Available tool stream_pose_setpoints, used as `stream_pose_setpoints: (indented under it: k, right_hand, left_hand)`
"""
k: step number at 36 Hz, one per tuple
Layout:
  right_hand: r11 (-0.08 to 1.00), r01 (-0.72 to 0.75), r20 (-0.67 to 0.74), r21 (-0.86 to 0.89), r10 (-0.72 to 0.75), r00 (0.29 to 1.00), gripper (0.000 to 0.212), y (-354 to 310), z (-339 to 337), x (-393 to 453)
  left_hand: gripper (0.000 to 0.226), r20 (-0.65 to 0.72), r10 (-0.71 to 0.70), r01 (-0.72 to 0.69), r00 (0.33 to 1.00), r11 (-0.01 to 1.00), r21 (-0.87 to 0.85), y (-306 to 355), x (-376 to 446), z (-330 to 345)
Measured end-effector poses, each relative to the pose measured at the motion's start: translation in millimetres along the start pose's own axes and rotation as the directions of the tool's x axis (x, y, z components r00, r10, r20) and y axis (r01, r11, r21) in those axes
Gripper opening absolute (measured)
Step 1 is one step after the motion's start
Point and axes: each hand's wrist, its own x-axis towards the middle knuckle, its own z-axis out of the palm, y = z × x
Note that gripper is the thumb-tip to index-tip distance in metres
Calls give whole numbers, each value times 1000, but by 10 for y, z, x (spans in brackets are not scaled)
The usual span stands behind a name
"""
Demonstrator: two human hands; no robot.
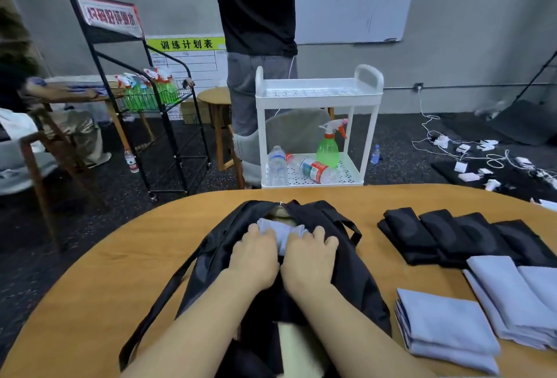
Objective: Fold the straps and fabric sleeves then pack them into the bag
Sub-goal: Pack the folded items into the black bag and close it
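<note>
We see a big wooden table (99,281) that fills the bottom of the view. A black bag (355,275) lies in the middle of it, with its mouth open at the far end. A long black strap (159,296) of the bag runs down its left side toward the near edge of the table.

Past the table stands a white cart (319,93), and a person (256,16) in a black shirt stands behind it. A green spray bottle (328,145) and water bottles sit on the bottom shelf of the cart. A black rack (168,124) stands to the left of the cart.

On the right side of the table we see a row of folded black pieces (452,236). Nearer to us lie folded blue sleeves (446,323) in neat piles, just beside the black row.

Our left hand (256,257) and right hand (310,257) sit side by side on the bag, at its mouth. Both hold one blue sleeve (281,231) that is partly inside the opening. The left fingers curl down over the sleeve and press it. The right fingers are a little spread, with the tips bent down on the sleeve and on the edge of the bag. We cannot see the thumbs.
</note>
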Motion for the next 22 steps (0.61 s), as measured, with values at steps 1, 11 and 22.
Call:
stream_pose_setpoints:
  k: [1,11,22]
  right_hand:
    - [1000,2,7,-13,-2,1000,28,0,6,42]
    - [992,34,73,-122,-25,997,34,98,81,373]
    - [939,100,122,-330,-63,991,39,212,211,492]
  left_hand:
    - [38,14,9,-9,1000,1000,-2,-16,35,12]
    - [71,104,56,-51,993,997,-56,-111,351,117]
    - [82,190,13,-22,982,999,45,-119,547,238]
